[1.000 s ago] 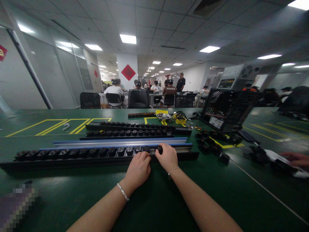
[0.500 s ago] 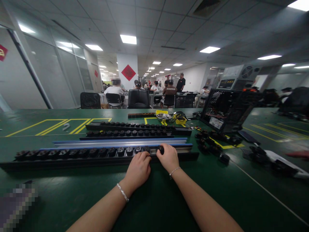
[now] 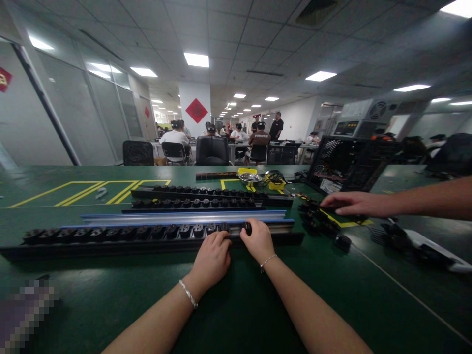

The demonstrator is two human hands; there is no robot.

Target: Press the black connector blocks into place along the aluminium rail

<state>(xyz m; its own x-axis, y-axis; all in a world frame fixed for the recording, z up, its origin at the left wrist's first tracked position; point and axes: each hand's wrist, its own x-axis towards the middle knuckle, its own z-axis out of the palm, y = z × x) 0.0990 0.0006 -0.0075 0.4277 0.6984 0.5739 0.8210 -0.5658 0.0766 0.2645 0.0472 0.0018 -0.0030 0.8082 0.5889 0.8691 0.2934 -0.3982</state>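
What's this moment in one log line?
left hand: at black rail | right hand: holding black piece | co-worker's hand: near loose parts

"What's the counter (image 3: 258,309) like?"

"Deep green, with yellow lines (image 3: 86,182) making boxes at nine o'clock."

"And that long rail (image 3: 147,249) towards eight?"

"Black, and its sockets (image 3: 143,232) are black too, some with a greyish sheen on top. The small part (image 3: 248,227) near six is black as well."

"The strip (image 3: 177,219) just behind?"

"Silvery, edged in blue."

"The bracelets (image 3: 189,294) at seven and five look silver."

"They do. The computer case (image 3: 370,169) at three is black."

"Then there's a red diamond (image 3: 196,111) at eleven, on a white pillar (image 3: 186,98)."
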